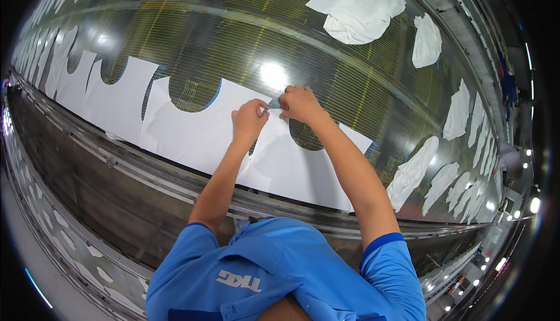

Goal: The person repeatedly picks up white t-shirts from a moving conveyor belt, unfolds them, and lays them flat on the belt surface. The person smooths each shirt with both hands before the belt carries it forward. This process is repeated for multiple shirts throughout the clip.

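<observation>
White cut fabric panels with curved cut-outs lie flat along the near edge of a long, dark, glossy table [245, 58] marked with yellow lines. In front of me is one such panel [302, 168], its narrow upper end between my hands. My left hand [251, 119] pinches the left corner of that end with thumb and fingertips. The fingers of my right hand [299, 104] are bent over its right corner, gripping the edge. A small grey-blue patch shows between the hands; I cannot tell what it is. The neighbouring panel [192, 132] lies flat beside my left hand.
More white panels [118, 97] continue to the left. A loosely bunched white fabric piece [363, 10] lies at the far side, with smaller crumpled pieces [413, 172] to the right. A metal rail [175, 189] runs along the near edge. Another table [70, 251] with white pieces stands at lower left.
</observation>
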### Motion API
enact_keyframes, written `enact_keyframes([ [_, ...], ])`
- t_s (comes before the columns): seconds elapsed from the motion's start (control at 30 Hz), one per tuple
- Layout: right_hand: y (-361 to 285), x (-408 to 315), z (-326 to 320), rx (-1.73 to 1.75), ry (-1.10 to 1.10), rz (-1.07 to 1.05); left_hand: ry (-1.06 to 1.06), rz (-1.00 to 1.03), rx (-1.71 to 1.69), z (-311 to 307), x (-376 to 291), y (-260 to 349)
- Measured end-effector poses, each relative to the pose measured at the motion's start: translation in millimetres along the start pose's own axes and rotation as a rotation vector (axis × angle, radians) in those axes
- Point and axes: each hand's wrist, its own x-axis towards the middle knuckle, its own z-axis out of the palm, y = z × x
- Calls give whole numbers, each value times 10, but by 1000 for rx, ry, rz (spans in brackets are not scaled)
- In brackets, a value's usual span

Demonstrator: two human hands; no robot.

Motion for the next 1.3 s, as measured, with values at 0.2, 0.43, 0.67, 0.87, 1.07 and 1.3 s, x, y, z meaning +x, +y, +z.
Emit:
enact_keyframes([
  [0.2,100,-542,340,244,544,124,195,477,285,256,-517,101],
  [0.43,-334,-2092,1202,572,486,291,36,537,529,448,-693,-137],
  [0.67,-1004,-3286,1957,839,475,376,171,640,550,613,-575,32],
  [0.87,-995,-3805,2282,924,763,516,52,540,645,694,-450,80],
  [1.07,-795,-4293,2456,937,882,632,40,715,276,850,-1251,327],
  [1.3,221,-4994,2554,623,1081,750,-155,571,-22,1296,-2777,648],
])
